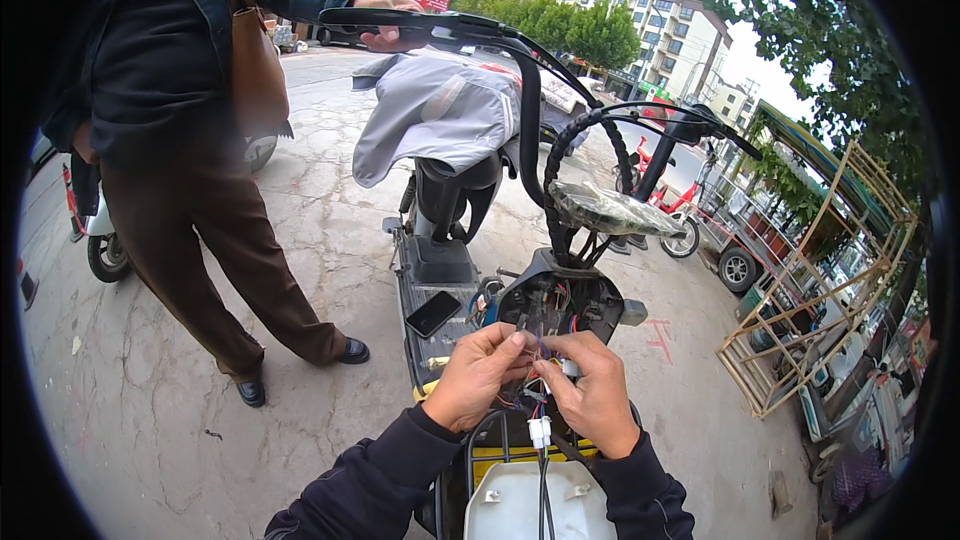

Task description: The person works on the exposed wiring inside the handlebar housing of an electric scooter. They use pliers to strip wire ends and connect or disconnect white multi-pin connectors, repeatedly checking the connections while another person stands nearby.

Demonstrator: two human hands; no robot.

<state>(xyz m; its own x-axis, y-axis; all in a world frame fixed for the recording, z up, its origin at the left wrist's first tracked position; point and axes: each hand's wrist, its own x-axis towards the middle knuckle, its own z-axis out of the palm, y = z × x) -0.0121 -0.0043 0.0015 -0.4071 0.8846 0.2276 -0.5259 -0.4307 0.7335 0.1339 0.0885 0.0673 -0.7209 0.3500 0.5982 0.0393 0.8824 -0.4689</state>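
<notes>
Both my hands meet over the opened front of an electric scooter (445,270), amid its exposed wiring. My left hand (478,370) pinches thin wires (538,348) between thumb and fingertips. Close against it, my right hand (590,380) has thumb and fingers closed on the same wires. Just below hangs a white plug connector (539,432) with black cables running down from it. Behind my fingers, more coloured wires spill out of the black front housing (597,298). Exactly which wire ends sit in my fingertips is too small to tell.
A phone (434,313) lies on the scooter's footboard. At left stands a person (170,140) with a brown bag, one hand on the handlebar (470,25). A grey cloth covers the seat (440,110). To the right are a wooden frame (800,310) and a cart (738,268).
</notes>
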